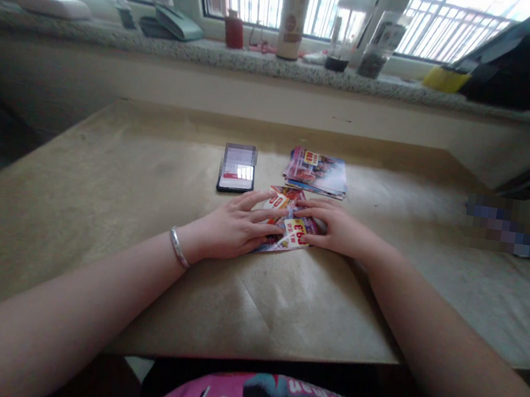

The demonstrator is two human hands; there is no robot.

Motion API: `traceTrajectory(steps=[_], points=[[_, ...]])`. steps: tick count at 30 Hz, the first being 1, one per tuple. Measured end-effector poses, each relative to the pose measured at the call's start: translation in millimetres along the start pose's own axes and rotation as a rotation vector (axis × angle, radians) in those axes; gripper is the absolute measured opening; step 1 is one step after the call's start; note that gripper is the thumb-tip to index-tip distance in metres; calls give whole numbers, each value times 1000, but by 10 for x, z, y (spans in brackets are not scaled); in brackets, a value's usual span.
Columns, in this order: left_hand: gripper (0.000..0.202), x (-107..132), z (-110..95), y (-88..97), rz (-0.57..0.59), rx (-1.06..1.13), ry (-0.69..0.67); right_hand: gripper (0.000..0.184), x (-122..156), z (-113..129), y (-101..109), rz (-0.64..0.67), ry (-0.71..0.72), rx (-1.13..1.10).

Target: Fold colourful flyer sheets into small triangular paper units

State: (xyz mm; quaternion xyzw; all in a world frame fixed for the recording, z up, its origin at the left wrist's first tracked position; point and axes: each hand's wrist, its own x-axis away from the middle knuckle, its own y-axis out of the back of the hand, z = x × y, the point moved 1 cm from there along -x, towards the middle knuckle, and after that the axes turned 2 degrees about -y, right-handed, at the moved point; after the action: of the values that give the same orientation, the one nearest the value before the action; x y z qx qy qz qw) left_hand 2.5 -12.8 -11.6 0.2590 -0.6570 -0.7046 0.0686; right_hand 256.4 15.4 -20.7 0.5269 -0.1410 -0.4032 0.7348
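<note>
- Your printed leaflet [294,230] lies on the counter [112,197] in front of you, partly covered by both hands; whether it is one sheet or several, you cannot tell.
- It should handle as light, thin and bendy, perhaps slick if glossy, and easy to crease; the bare near edge looks the best place to take hold.
- Your left hand [236,224] rests on it with fingers spread, gripping nothing; your right hand [339,231] lies loosely across its other side, unclenched.
- Just beyond is a stack of leaflets [318,172], with a phone [237,169] to its left.
- On the windowsill [255,60], a clear cup [346,29] and a clear container [383,44] hold something dark low down; you cannot see inside the tall pale container [294,12].
</note>
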Motion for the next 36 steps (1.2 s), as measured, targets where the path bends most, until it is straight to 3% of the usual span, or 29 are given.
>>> traceTrajectory(steps=[10, 18, 28, 36], points=[[27, 23, 18, 41, -114, -148, 73, 53, -6, -31, -10, 50, -57, 30], [22, 58, 23, 139, -89, -144, 116, 57, 3, -32, 4, 79, -76, 56], [31, 99, -1, 140, -8, -192, 167, 65, 23, -72, -9, 69, -93, 86], [34, 79, -29, 78, 88, -118, 234, 60, -21, -58, -76, 40, -79, 203]])
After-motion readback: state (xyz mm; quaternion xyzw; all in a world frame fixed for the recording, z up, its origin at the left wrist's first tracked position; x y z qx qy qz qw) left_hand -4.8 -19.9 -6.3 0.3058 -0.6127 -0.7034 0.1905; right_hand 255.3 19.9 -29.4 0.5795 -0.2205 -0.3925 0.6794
